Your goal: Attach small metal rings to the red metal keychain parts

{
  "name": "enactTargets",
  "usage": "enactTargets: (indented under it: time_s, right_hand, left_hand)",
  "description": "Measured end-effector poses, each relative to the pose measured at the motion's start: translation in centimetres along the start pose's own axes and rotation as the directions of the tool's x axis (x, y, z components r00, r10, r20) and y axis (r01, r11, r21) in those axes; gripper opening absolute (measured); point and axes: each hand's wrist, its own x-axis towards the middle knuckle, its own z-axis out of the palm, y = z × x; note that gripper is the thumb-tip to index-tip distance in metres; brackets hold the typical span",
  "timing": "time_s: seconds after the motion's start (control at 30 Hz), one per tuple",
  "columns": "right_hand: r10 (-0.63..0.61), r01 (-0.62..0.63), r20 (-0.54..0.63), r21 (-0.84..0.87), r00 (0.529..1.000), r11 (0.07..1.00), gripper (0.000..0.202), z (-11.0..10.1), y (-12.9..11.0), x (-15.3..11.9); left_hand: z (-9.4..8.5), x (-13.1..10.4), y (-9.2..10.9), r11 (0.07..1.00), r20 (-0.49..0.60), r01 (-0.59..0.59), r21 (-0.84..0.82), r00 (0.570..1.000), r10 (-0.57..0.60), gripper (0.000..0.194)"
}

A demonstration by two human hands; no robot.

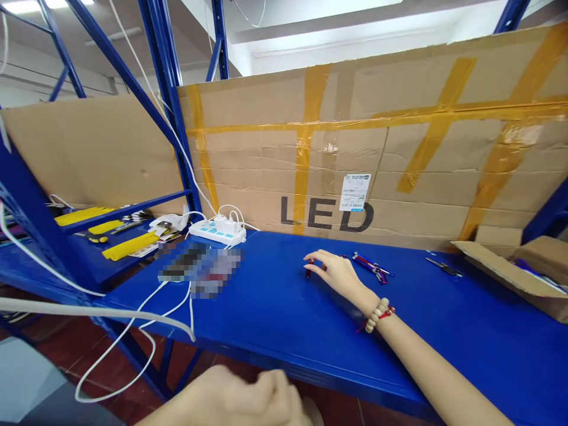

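While the fingers of my right hand (338,273) curved about a small dark red item (308,274) over the blue table (275,313), I could not tell whether they gripped it. My blurred left hand (244,396) was curled, its contents indiscernible; handling appeared unfinished, with the slim purple-and-red pieces (371,266) lying beside my right hand, untouched.

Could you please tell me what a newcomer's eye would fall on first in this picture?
Probably the long brown cardboard panel with orange tape and big black LED letters, standing along the back of the blue table. Next, the right hand, with a pale beaded bracelet at its wrist, over the tabletop right of centre, a small dark red item at its fingertips.
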Motion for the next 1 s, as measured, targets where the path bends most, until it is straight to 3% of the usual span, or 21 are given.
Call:
enactTargets:
  time_s: [0.03,0.07,0.1,0.13,0.17,0.2,0.27,0.33,0.4,0.47,0.57,0.67,0.8,0.93,1.0]
  right_hand:
    - [0.006,-0.006,-0.017,0.015,1.000,1.000,0.021,-0.3,0.1,0.0]
    - [0.013,-0.012,-0.037,0.033,0.999,0.999,0.022,-0.6,0.3,-0.1]
    - [0.019,-0.016,-0.063,0.052,0.998,0.999,0.022,-1.0,0.5,-0.1]
    - [0.026,-0.020,-0.092,0.069,0.995,0.997,0.023,-1.3,0.8,-0.1]
    - [0.036,-0.026,-0.123,0.082,0.992,0.996,0.024,-1.5,1.1,0.0]
    - [0.048,-0.035,-0.152,0.091,0.987,0.995,0.026,-1.8,1.5,0.0]
    - [0.075,-0.054,-0.194,0.110,0.978,0.992,0.027,-2.0,2.1,0.1]
    - [0.091,-0.062,-0.213,0.141,0.973,0.988,0.027,-2.0,2.5,0.2]
    - [0.091,-0.052,-0.210,0.181,0.973,0.982,0.026,-1.8,2.6,0.2]
    - [0.086,-0.047,-0.184,0.207,0.979,0.977,0.025,-1.7,2.6,0.3]
    - [0.147,-0.122,-0.138,0.176,0.979,0.977,0.026,-2.1,2.6,0.3]
    - [0.317,-0.314,-0.108,0.049,0.942,0.948,0.032,-2.9,3.1,0.2]
    - [0.451,-0.435,0.083,-0.155,0.889,0.887,0.022,-3.8,4.4,-0.1]
    - [0.468,-0.466,0.276,-0.078,0.840,0.881,0.015,-3.5,5.7,-0.6]
    - [0.445,-0.467,0.308,-0.001,0.841,0.884,0.006,-2.9,6.4,-0.9]
  left_hand:
    - [1.4,1.3,0.1,0.984,0.025,-0.173,-0.048,0.984,0.174,0.017]
    - [2.9,2.8,-0.1,0.914,0.056,-0.404,-0.040,0.912,0.406,0.016]
    - [4.3,4.4,-0.8,0.885,0.123,-0.464,0.041,0.881,0.456,0.013]
    - [5.8,6.0,-1.7,0.933,0.148,-0.339,0.123,0.936,0.321,0.013]
    - [7.2,7.6,-2.7,0.981,0.136,-0.129,0.145,0.985,0.110,0.015]
    - [8.6,9.2,-3.8,0.992,0.144,0.071,0.107,0.986,-0.086,0.022]
    - [11.1,11.6,-5.8,0.931,0.252,0.364,-0.031,0.904,-0.345,0.036]
    - [13.2,13.0,-7.3,0.866,0.343,0.481,-0.137,0.843,-0.414,0.036]
    - [14.7,13.4,-8.2,0.821,0.435,0.488,-0.298,0.834,-0.338,0.029]
    - [15.3,13.1,-8.7,0.781,0.465,0.477,-0.403,0.842,-0.273,0.026]
    - [15.2,12.2,-9.2,0.790,0.478,0.488,-0.372,0.830,-0.288,0.033]
    - [14.4,11.5,-9.8,0.820,0.479,0.479,-0.314,0.825,-0.299,0.032]
    - [13.8,11.2,-10.3,0.863,0.463,0.439,-0.249,0.837,-0.292,0.020]
    - [13.5,11.3,-10.1,0.879,0.457,0.454,-0.145,0.819,-0.347,0.024]
    - [13.2,11.3,-9.9,0.887,0.457,0.449,-0.105,0.814,-0.358,0.027]
